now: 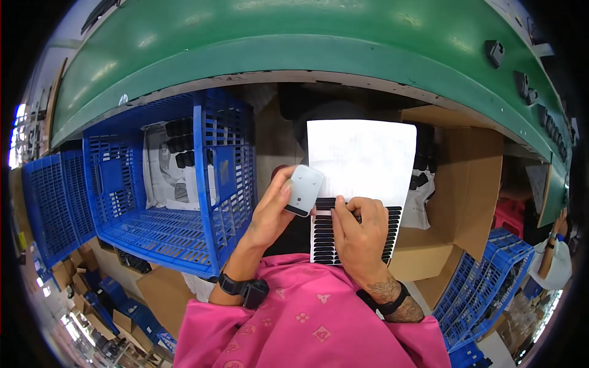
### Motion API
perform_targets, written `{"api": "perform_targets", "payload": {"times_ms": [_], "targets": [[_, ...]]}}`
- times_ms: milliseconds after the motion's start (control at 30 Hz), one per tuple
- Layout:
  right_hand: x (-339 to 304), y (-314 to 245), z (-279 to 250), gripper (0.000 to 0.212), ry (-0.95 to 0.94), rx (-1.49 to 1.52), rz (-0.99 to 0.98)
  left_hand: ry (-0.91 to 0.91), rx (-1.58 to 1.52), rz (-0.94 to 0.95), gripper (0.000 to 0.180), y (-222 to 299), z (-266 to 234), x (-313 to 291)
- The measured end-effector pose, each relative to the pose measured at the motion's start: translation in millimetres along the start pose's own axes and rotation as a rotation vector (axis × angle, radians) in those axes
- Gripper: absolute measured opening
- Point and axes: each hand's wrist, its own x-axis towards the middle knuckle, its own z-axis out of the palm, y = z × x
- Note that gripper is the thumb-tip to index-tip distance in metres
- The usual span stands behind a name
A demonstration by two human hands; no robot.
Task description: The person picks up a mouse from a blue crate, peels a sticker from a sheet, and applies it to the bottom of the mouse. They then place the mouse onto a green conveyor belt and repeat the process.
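My left hand (270, 205) is closed around a flat, silver-grey case (306, 187) with rounded corners, small dark dots on its face and a black band along its lower end. To its right, a white sheet (362, 159) lies over my lap, its lower half carrying rows of narrow black strips (323, 236). My right hand (362, 236) rests on these rows with its fingers drawn together. Its fingertips touch the end of a strip in the top row; whether they grip it is hidden. The hand also covers the middle of the rows.
A blue plastic crate (208, 184) on the left holds white packaging and black parts. On the right is an open cardboard box (472, 184) with similar contents. A green workbench (307, 55) runs across the front, with small black parts (494, 53). Another person (555, 257) is at far right.
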Motion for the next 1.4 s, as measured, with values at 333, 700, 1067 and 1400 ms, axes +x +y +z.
{"api": "perform_targets", "payload": {"times_ms": [333, 700, 1067, 1400], "targets": [[3, -8, 7, 0.017, 0.092, 0.130, 0.130, 0.020, -0.012, 0.033, 0.053, -5, 3, -1], [5, -7, 8, 0.014, 0.139, 0.115, 0.118, 0.036, -0.028, 0.057, 0.055, -6, 4, -2], [4, -8, -17, 0.007, 0.124, 0.351, 0.143, 0.120, 0.251, 0.067, 0.046, -22, -4, 2], [45, -27, -65, 0.005, 0.007, 1.361, 0.681, 0.180, 0.468, 0.336, 0.055, 20, 50, -23]]}}
